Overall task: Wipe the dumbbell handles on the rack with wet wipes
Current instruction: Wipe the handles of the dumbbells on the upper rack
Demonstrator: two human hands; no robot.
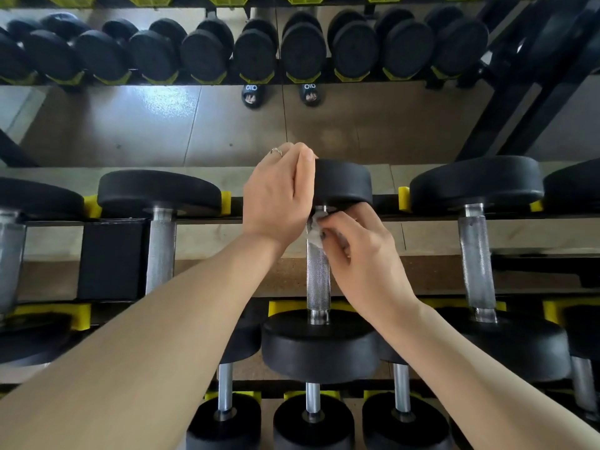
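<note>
Head view: right hand presses wet wipe on dumbbell handle.

Centre dumbbell is lying front-to-back on the rack, between a left dumbbell and a right dumbbell. Left hand is resting against its far head. Right hand is pressing a wipe on the handle, just below that head. Lower-tier dumbbells are sitting nearer. A mirror is standing behind the rack.
</note>
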